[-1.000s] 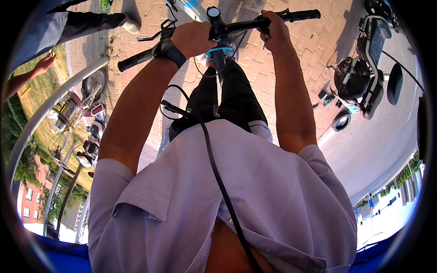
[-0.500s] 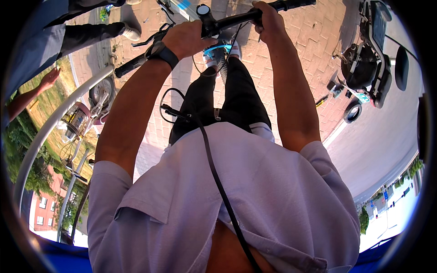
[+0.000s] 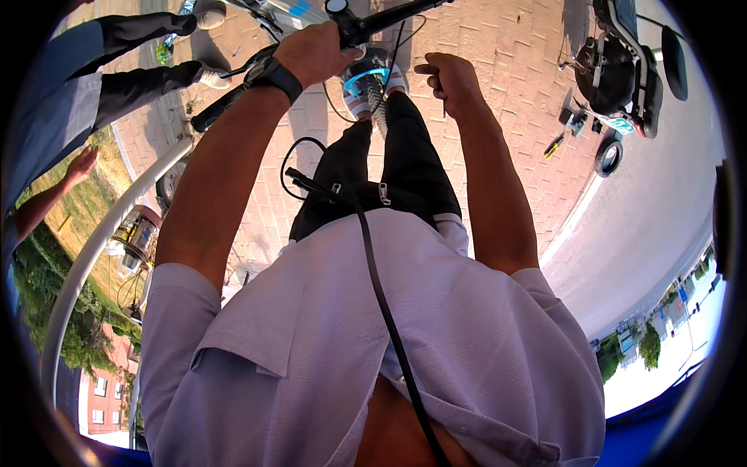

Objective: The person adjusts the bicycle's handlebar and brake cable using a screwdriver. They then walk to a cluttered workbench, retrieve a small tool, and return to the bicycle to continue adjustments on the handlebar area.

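Tan brick paving [image 3: 529, 101] spreads under the whole scene outdoors, with a smooth grey road [image 3: 669, 218] curving along its right side and dry yellow-green grass [image 3: 85, 226] along its left; a reddish building [image 3: 101, 397] and dark green trees [image 3: 50, 311] stand past the grass. A dark two-wheeled vehicle [image 3: 622, 78], partly cut by the upper right rim, stands where paving and road meet. A pale metal rail [image 3: 93, 243] bends down the left, and another person in dark trousers [image 3: 148, 82] stands beyond the left forearm, one hand [image 3: 80, 165] near the rail. Ahead of the wearer, a bicycle's black handlebar [image 3: 393, 15] crosses the top of the view, above a knobby tyre [image 3: 379, 101] and a light-blue curved piece [image 3: 366, 76] between the feet. A wire basket [image 3: 138, 233] sits just beside the rail; its contents are too blurred to name. A loose black tyre [image 3: 601, 163] lies near the road edge. The left hand [image 3: 311, 54] has its fingers wrapped round the handlebar close to the stem. The right hand [image 3: 455, 82] is apart from the bar, fingers curled; whether they pinch something cannot be told. A yellow-and-black tool [image 3: 554, 146] lies on the bricks.
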